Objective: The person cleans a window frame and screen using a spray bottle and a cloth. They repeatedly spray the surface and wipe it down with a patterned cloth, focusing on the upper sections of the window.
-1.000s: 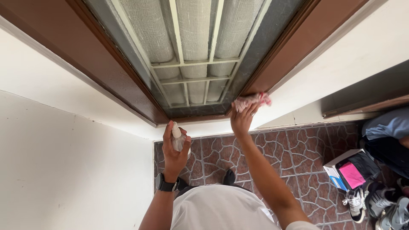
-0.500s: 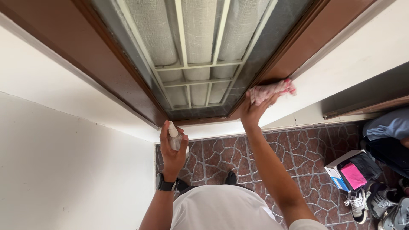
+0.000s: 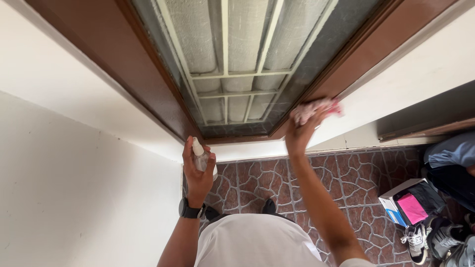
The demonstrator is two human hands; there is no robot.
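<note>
A: Head view. How is the right hand (image 3: 300,134) shown?

B: It is raised against the brown wooden door frame (image 3: 341,69), with its fingers curled around a bunched pink-and-white cloth (image 3: 315,108). The cloth is gripped at the fingertips and pressed flat to the frame's right-hand member, just beside the dark edge of the glass panel (image 3: 237,59).

A: Where is the cloth placed relative to that hand?

B: It is seen above the hand and a little to its right, touching the fingertips and the wood. Its long axis is laid across the frame member, running from lower left to upper right, with a pink corner pointed towards the white wall (image 3: 425,64).

A: And the left hand (image 3: 198,175)?

B: It is held lower, near the bottom left corner of the door, and is closed around a small clear spray bottle (image 3: 202,157). The bottle's body is wrapped by the fingers and thumb; a black wristwatch (image 3: 190,211) is worn below.

A: How is the bottle oriented?

B: It is held nearly upright, its long axis tilted slightly left, with the white nozzle end directed up towards the lower frame. It is kept apart from the wood.

A: What else is recorded?

B: A patterned stone-tile floor (image 3: 356,178), an open box with a pink item (image 3: 409,205) and sneakers (image 3: 435,237) are shown at lower right.
</note>
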